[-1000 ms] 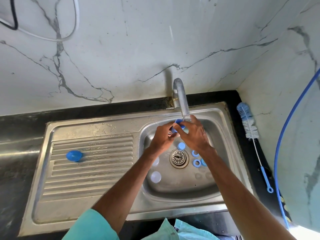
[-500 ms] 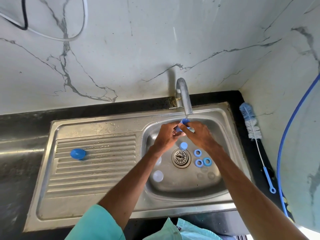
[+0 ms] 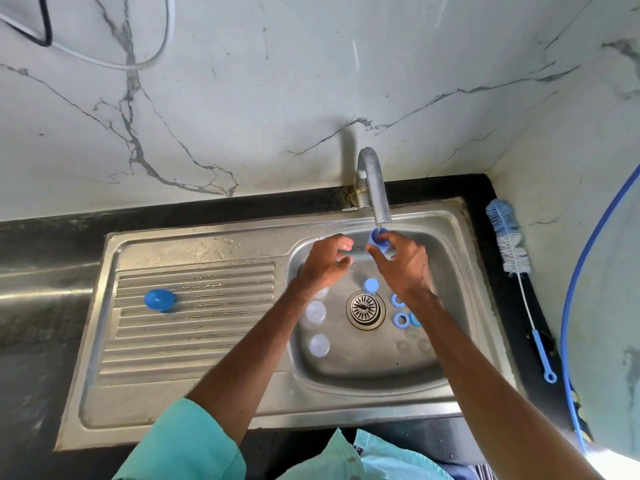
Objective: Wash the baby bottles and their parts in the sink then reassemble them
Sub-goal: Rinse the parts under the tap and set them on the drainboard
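- Blue plastic: a small blue cap sits pinched in the fingertips of the right hand, directly under the mouth of the tap, where a thin stream of water meets it.
- Its open side seems to tilt up toward the spout, though it is too small to be sure.
- The left hand is just beside it, to the left, fingers loosely curled and holding nothing; a narrow gap separates it from the cap.
- By my reading the cap is being rinsed, and the right hand alone carries it; the left is the nearer one for reaching the drainboard.
- Below the hands, in the basin of the steel sink, the other parts lie loose: a pale blue cap just above the drain, three blue rings clustered to the drain's right, and clear domed pieces to its left.
- Some faint clear pieces lie lower right in the basin; I cannot tell what they are.
- Another blue cap rests well apart on the wet ribbed drainboard, likely already washed.
- A bottle brush lies on the black surface right of the sink, bristles toward the wall.
- Marble-veined walls meet in a corner; a blue hose curves down the right side.
- Most of the task looks still ahead.
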Available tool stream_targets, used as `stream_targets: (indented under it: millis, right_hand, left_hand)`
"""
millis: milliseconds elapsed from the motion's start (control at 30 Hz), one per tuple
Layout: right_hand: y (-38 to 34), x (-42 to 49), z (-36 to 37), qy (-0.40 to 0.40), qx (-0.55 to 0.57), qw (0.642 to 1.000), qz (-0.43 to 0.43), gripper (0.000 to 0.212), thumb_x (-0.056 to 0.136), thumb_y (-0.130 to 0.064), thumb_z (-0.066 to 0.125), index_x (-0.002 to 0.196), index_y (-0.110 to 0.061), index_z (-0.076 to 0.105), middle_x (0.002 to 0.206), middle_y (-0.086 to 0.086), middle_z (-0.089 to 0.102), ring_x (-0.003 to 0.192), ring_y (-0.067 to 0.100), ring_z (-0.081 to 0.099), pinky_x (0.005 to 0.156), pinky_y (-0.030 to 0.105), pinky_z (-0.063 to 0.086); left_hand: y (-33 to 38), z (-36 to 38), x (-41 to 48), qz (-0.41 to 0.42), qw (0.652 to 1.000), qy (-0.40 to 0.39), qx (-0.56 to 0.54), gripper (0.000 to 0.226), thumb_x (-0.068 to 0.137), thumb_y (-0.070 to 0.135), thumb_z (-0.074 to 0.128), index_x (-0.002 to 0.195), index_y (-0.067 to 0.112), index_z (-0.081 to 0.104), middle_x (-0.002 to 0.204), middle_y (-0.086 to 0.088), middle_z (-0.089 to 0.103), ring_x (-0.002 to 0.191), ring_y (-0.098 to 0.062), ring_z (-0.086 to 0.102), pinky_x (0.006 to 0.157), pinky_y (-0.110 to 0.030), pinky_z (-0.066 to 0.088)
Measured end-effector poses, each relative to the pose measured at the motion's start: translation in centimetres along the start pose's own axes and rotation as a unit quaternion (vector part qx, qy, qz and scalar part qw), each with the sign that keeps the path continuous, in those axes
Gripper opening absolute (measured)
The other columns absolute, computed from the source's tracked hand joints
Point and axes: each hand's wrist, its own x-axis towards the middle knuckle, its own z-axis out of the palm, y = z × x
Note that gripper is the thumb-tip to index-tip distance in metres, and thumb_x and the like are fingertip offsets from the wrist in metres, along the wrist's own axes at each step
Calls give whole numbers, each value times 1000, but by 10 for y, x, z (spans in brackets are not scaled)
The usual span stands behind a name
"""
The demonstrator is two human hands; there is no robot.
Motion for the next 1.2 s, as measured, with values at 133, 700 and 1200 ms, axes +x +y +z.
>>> stream_targets:
  millis: [133, 700, 1200]
  right_hand:
    - [2, 0, 6, 0, -14, 1000, -16, 29, 87, -39, 83, 110, -23, 76, 103, -6, 79, 90, 17, 74, 81, 30, 59]
    - [-11, 33, 12, -219, 536, 689, 436, 42, 100, -39, 62, 122, -3, 65, 88, 15, 68, 60, 15, 57, 47, 22, 44]
    - [13, 0, 23, -3, 20, 1000, -3, 45, 81, -37, 84, 121, -30, 65, 103, -5, 77, 93, 23, 74, 83, 41, 61]
  left_hand:
    - [-6, 4, -2, -30, 999, -13, -30, 37, 86, 22, 70, 116, 1, 72, 113, -14, 75, 101, -17, 71, 82, -5, 48]
    - [2, 1, 4, -85, 995, 0, -48, 20, 92, 6, 64, 110, 9, 73, 109, -7, 77, 96, -24, 74, 86, -46, 62]
    - [-5, 2, 11, -132, 990, 19, -50, 35, 87, 1, 54, 114, 9, 75, 113, -7, 77, 102, -26, 74, 88, -41, 61]
